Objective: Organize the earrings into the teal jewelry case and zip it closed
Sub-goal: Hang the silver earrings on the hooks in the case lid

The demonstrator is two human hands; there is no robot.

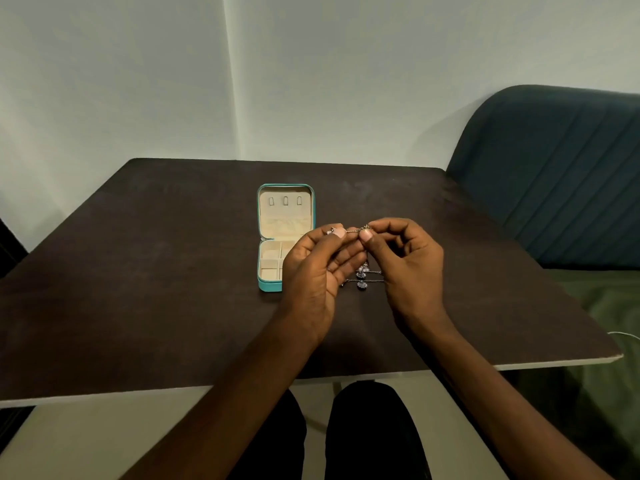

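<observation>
Just right of the open teal jewelry case [273, 216], both hands pinch one chain earring [353, 230] taut above the dark desk [138, 271]: left hand [320, 268] at one end, right hand [403, 261] at the other. More earrings [362, 277] lie on the desk between the hands, right of the case. A dark green chair [561, 174] stands far right of the case, a pale wall behind; no writing is readable.

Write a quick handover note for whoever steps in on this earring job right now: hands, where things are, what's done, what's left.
Left hand: pinches one end of a thin silver chain earring, held above the table.
Right hand: pinches the other end of the same earring.
Open teal zip jewelry case with cream lining: lies flat on the dark brown table, just left of the hands; the compartments in view look empty.
More silver earrings with pale stones: on the table between the hands.
Done: case open.
Left: put every earring in, zip the case.
</observation>
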